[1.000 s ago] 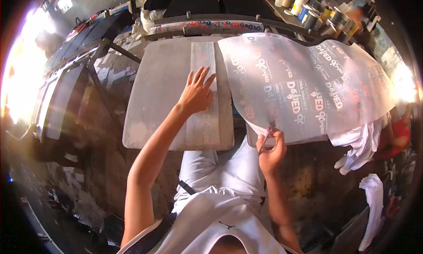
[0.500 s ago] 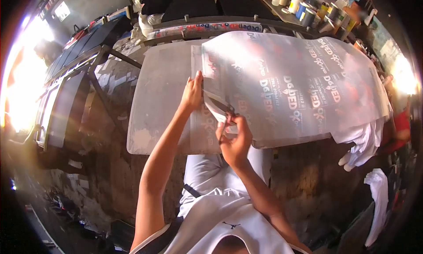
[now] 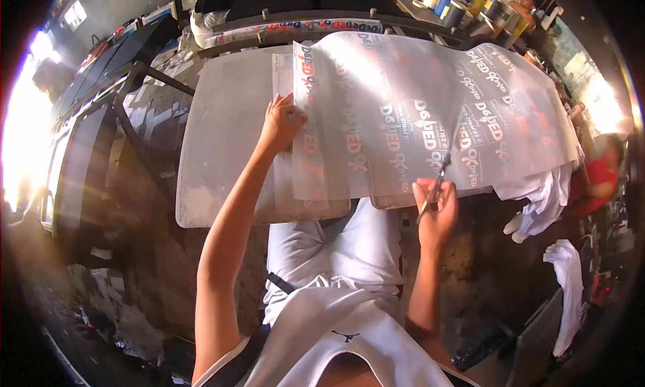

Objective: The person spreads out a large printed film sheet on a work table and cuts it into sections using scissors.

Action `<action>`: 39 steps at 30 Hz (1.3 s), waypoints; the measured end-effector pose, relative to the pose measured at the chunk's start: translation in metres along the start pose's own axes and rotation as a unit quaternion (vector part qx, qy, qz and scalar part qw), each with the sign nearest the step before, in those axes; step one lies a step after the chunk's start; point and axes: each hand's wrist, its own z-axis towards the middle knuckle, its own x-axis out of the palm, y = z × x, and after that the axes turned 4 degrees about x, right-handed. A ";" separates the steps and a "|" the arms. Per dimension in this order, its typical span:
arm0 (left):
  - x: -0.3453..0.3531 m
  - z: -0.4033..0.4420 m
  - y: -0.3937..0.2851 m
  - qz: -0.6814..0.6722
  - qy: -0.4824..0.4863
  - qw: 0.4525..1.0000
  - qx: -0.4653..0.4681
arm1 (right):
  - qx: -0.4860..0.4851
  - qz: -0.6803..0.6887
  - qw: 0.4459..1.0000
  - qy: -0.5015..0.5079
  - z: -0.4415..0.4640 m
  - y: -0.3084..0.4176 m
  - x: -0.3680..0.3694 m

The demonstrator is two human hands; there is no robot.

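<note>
A large translucent film sheet (image 3: pixel 430 125), printed with repeated red and white lettering, lies over a grey flat board (image 3: pixel 225 132). My left hand (image 3: pixel 281 123) is at the sheet's left edge, thumb and fingers closed on that edge. My right hand (image 3: pixel 438 216) holds a pair of scissors (image 3: pixel 441 168) just past the sheet's front edge, the dark blades pointing up and away from me. Whether the blades are apart cannot be made out. Along the sheet's left margin the red lettering shows upright and bright.
White cloths (image 3: pixel 534 202) hang at the board's right end, and another white cloth (image 3: pixel 566 293) hangs lower right. A person in red (image 3: pixel 601 182) is at the far right. Jars and bottles (image 3: pixel 457 12) crowd the back right shelf. A dark metal frame (image 3: pixel 144 111) stands at left.
My right hand has moved right with the scissors, away from the sheet's left edge. That edge, curled over before, now lies flatter under my left hand. The whole view has shifted slightly.
</note>
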 end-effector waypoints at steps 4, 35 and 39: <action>-0.004 0.006 0.003 -0.058 0.016 0.998 -0.022 | 0.119 0.128 0.983 0.060 -0.035 -0.004 -0.015; 0.009 -0.044 0.056 0.066 -0.072 0.994 0.044 | -0.059 -0.009 0.894 -0.444 0.194 -0.158 -0.199; 0.011 -0.044 0.050 0.075 -0.066 0.993 0.055 | -0.049 -0.078 0.899 -0.428 0.199 -0.168 -0.212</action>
